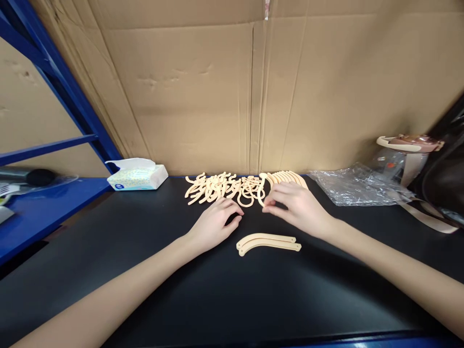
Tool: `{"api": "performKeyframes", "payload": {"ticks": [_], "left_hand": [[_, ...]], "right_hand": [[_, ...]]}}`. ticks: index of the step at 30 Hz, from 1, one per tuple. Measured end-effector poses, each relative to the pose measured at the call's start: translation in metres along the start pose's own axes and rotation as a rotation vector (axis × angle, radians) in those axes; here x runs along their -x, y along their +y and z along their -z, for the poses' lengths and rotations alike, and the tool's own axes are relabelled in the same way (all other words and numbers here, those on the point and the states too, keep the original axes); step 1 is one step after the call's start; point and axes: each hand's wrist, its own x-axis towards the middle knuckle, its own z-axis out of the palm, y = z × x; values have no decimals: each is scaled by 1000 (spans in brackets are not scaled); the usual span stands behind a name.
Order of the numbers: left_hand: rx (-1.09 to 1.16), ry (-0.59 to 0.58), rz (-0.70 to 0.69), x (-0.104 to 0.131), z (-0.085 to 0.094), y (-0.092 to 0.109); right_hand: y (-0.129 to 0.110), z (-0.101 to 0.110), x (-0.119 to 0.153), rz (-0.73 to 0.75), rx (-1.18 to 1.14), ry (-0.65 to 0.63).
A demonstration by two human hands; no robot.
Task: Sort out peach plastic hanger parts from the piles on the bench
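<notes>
Our right hand pinches a hook from the pile (left hand loose, empty); tangled neighbours could drag along, we judge.

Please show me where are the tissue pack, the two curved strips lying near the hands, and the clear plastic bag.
tissue pack (139,178), head view, on its side face.
two curved strips (268,243), head view, on the middle of the pair.
clear plastic bag (353,186), head view, on its crumpled middle.
</notes>
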Motion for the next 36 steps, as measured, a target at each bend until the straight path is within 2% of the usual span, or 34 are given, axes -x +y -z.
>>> {"api": "performKeyframes", "payload": {"ticks": [4,7,10,14,21,27,32,36], "left_hand": [[93,15,9,0,1,4],[333,60,116,1,3,9],[617,53,234,1,6,13],[849,32,297,0,5,16],[970,30,437,-1,2,14],[1073,43,483,-2,3,15],[1105,31,481,-2,4,15],[1146,-7,404,-1,4,20]], "right_hand": [[-10,-12,18,68,-26,-41],[-15,-17,19,147,-16,-39],[-19,-18,19,192,20,-22],[-22,-16,20,232,92,-9],[-19,-18,21,255,125,32],[-21,-21,21,267,114,51],[-22,-24,21,247,65,60],[-24,-26,24,147,-48,73]]}}
